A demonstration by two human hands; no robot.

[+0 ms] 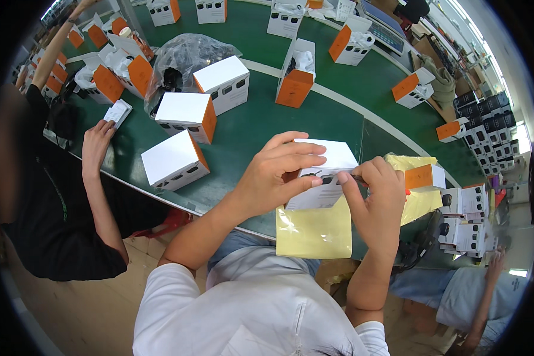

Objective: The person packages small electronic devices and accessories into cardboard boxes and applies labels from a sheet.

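Note:
A white box (333, 154) with small printed pictures stands at the near edge of the green table, in front of me. My left hand (267, 181) grips it from the left, fingers over its top and thumb against the near side. At its right side my right hand (378, 199) is closed in a pinch around a thin dark tool (358, 178); most of it is hidden, so its kind does not show. The right thumb tip touches the box. Below the box, a glossy yellow sheet (313, 234) hangs over the table edge.
Closed white-and-orange boxes (175, 160) stand to the left by a clear plastic bag (190, 56). A co-worker (53, 196) at left handles a white item (118, 113). More yellow sheets (420, 204) and stacked boxes (470, 237) are at right. Open boxes (295, 86) line the green table (261, 127).

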